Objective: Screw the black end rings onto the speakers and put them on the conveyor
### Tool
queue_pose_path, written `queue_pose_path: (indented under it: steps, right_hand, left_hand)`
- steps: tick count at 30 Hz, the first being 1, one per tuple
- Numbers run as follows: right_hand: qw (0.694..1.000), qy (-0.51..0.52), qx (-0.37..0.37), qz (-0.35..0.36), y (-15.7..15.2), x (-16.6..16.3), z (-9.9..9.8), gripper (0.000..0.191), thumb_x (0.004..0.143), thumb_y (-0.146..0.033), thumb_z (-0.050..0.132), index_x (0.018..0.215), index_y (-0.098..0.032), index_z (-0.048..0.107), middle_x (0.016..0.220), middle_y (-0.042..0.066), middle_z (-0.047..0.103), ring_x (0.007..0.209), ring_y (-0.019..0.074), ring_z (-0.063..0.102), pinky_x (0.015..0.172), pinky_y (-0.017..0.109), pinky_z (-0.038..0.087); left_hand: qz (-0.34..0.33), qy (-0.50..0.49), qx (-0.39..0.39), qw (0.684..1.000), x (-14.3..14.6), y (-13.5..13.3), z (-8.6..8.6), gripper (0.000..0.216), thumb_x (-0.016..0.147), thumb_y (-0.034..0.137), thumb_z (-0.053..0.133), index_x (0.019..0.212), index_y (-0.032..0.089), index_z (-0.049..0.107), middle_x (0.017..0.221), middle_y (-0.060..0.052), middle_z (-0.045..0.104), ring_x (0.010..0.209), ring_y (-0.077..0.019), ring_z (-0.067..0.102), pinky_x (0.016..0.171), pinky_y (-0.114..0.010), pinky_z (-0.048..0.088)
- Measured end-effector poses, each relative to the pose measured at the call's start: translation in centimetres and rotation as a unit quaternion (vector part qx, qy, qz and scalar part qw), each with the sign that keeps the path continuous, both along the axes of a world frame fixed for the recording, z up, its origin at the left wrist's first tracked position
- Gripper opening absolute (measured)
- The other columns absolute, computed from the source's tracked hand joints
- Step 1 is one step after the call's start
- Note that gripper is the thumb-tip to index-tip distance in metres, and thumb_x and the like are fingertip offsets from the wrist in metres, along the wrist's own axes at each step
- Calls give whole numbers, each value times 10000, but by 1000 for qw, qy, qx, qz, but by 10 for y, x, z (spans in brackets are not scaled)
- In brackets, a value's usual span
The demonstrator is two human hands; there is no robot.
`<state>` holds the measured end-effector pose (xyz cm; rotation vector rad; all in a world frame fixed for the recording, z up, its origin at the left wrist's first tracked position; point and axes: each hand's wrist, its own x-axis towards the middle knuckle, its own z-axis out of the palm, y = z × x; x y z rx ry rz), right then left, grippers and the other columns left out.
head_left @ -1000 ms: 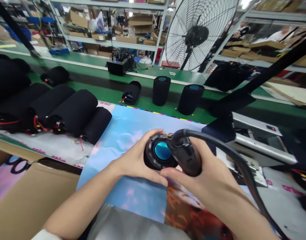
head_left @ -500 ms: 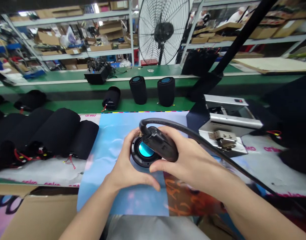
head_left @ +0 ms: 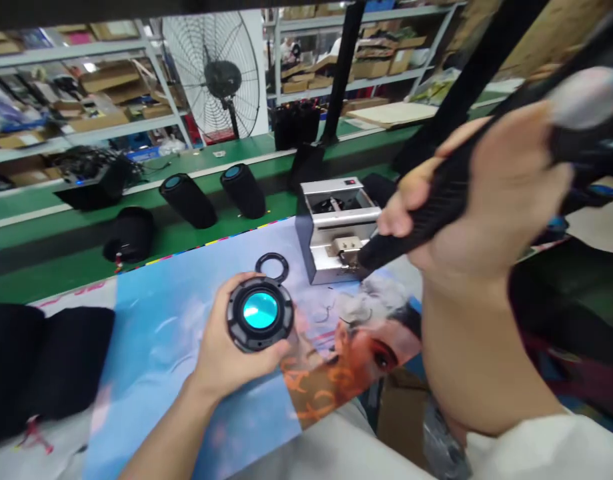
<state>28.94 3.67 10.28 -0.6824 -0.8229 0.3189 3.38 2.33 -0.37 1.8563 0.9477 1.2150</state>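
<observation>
My left hand (head_left: 223, 360) is wrapped round a black cylindrical speaker (head_left: 260, 311), whose shiny blue-green round centre faces up. A loose black ring (head_left: 259, 265) lies on the printed sheet just beyond it. My right hand (head_left: 491, 207), raised at the right, is closed round a black electric screwdriver (head_left: 436, 210). The screwdriver slants down to the left, its tip end at the front of a silver screw feeder (head_left: 336, 223). Whether the tip touches the metal block there I cannot tell. The upper end of the screwdriver is blurred.
Two black speakers (head_left: 189, 200) stand on the green bench behind, with another black speaker (head_left: 131, 233) lying to their left. Black fabric-covered bodies (head_left: 79, 353) with red wires lie at left. A printed sheet (head_left: 156, 360) covers the worktop. A dark post (head_left: 342, 73) rises behind the feeder.
My right hand has lifted the screwdriver off the speaker and carried it right to the feeder. My left hand keeps hold of the speaker. The view has turned right, and the ring shows.
</observation>
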Motion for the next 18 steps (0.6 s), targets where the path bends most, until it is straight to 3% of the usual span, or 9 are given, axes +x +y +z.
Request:
queue_pose_path:
  steps: [4, 6, 10, 15, 18]
  right_hand:
    - [998, -62, -22, 16, 19, 10, -16, 501, 798, -630, 892, 739, -217, 615, 500, -34, 542, 341, 136, 489, 292, 276, 313]
    - [997, -63, -39, 32, 22, 12, -21, 545, 790, -690, 877, 743, -217, 609, 500, -36, 545, 335, 135, 492, 293, 277, 313]
    - [992, -63, -80, 69, 25, 13, -26, 621, 707, -768, 891, 709, -220, 600, 496, -42, 541, 326, 125, 486, 306, 267, 305]
    - [987, -70, -110, 89, 25, 18, -31, 631, 778, -773, 834, 667, -213, 564, 500, -40, 529, 336, 115, 503, 302, 250, 325]
    - [984, -48, -116, 128, 15, 20, -22, 599, 786, -754, 841, 714, -210, 598, 515, -33, 557, 336, 132, 514, 286, 261, 328]
  left_hand:
    - [-91, -3, -75, 993, 48, 6, 10, 782, 652, 323, 944, 1336, 220, 580, 1260, -90, 802, 1125, -292, 809, 971, -387, 650]
    - [-110, -2, -97, 989, 60, 8, 12, 794, 640, 319, 944, 1332, 217, 568, 1244, -93, 807, 1102, -295, 816, 956, -391, 654]
    - [-111, 2, -88, 990, 61, 10, 12, 800, 629, 327, 955, 1324, 221, 574, 1241, -90, 808, 1087, -297, 820, 945, -389, 648]
    - [-104, -5, -70, 992, 60, 10, 10, 809, 620, 345, 964, 1324, 220, 587, 1232, -90, 810, 1101, -301, 817, 963, -393, 637]
    - [-106, -8, -78, 991, 61, 9, 10, 800, 621, 331, 960, 1320, 222, 586, 1206, -82, 813, 1064, -290, 821, 932, -383, 639]
